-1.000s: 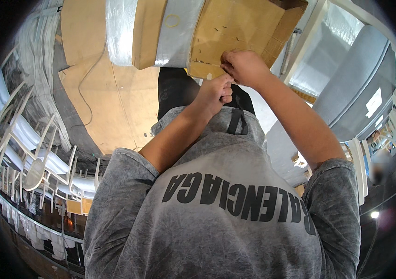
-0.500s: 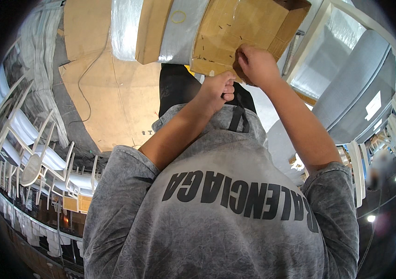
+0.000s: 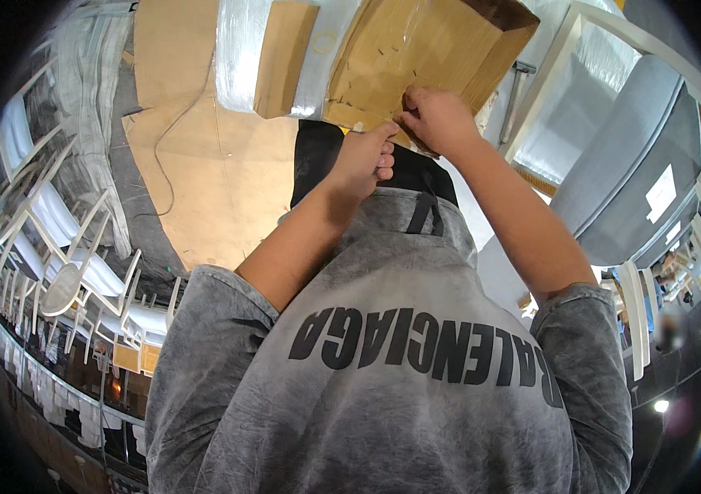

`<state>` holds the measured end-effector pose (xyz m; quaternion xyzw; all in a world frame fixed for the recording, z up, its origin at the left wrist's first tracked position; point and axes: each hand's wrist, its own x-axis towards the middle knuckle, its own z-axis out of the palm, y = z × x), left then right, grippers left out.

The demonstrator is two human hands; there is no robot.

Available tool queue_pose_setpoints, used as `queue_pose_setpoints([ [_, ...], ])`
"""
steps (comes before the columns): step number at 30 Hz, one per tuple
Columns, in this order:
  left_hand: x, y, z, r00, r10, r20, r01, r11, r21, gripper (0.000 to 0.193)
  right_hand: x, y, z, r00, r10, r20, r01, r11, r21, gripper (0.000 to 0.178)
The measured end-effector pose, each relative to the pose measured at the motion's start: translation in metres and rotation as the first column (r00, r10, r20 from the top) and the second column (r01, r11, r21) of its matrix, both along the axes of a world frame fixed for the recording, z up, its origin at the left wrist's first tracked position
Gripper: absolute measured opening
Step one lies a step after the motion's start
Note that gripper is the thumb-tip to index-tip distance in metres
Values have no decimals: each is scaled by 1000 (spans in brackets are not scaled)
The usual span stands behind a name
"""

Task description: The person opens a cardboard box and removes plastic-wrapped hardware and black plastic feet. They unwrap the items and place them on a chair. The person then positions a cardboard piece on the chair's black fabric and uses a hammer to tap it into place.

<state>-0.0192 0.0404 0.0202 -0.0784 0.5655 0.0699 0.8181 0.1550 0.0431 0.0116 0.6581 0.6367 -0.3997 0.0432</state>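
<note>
Flattened cardboard sheets (image 3: 202, 181) cover the floor, a thin cable (image 3: 171, 156) trailing across them. White chairs (image 3: 54, 247) stand in stacked rows along the left. On the right sit a grey upholstered piece (image 3: 647, 189) and a white frame (image 3: 556, 90) wrapped in clear film. Small bright lamps (image 3: 659, 405) glow at the lower right.

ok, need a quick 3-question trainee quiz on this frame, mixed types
1. True or false: both hands are at the near edge of the cardboard box.
2. Which hand sits higher on the box? A) left hand B) right hand
3. Fill in: beside the box lies a bundle wrapped in clear ____.

Key: 1 true. 2 B. 3 plastic film.
</note>
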Motion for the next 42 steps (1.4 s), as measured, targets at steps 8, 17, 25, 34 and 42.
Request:
queue_pose_setpoints([
  [8, -20, 10, 18, 989, -115, -95, 126, 986, 110, 23, 0, 2, -2, 999, -23, 25, 22, 999, 37, 24],
  [17, -37, 23, 19, 955, -128, -269, 186, 962, 202, 25, -27, 21, 10, 997, 45, -67, -38, 995, 96, 20],
  [25, -29, 21, 0, 946, -110, -305, 182, 959, 218, 15, -41, 29, -5, 993, 64, -101, -57, 996, 62, 20],
  [34, -30, 22, -2, 956, -74, -282, 133, 971, 198, 15, -43, 34, -4, 992, 74, -98, -71, 997, 39, 23],
  [42, -32, 21, -3, 967, -57, -246, 108, 974, 199, 15, -40, 33, -12, 986, 14, -167, -2, 998, 69, 21],
])
